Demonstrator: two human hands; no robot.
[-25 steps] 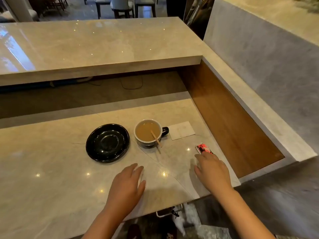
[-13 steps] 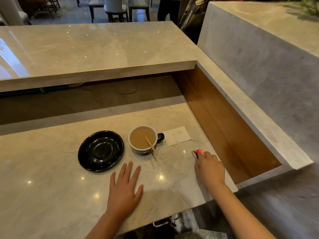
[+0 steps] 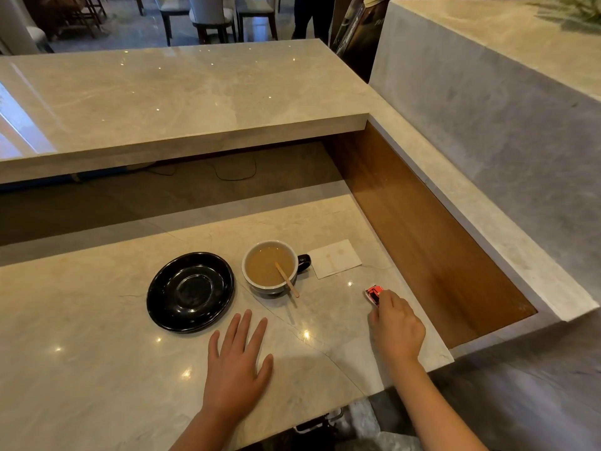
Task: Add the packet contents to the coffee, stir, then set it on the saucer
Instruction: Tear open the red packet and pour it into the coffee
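A dark cup [image 3: 270, 266] holds milky coffee, and a wooden stirrer [image 3: 287, 279] leans out over its near rim. To its left lies an empty black saucer [image 3: 190, 291]. A small red packet [image 3: 373, 293] rests on the marble counter [image 3: 81, 353] to the right of the cup. My right hand [image 3: 396, 327] has its curled fingers closed on the packet's near end, hiding part of it. My left hand [image 3: 238, 364] lies flat on the counter just in front of the saucer and cup, fingers spread, holding nothing.
A white napkin [image 3: 334, 258] lies right of the cup's handle. A raised marble shelf [image 3: 182, 102] overhangs the back. A wooden side panel [image 3: 419, 229] and a marble ledge close off the right. The counter's front edge runs just behind my wrists.
My right hand's fingers have curled onto the red packet. My left hand has flattened on the counter with its fingers spread. The cup and saucer have not moved.
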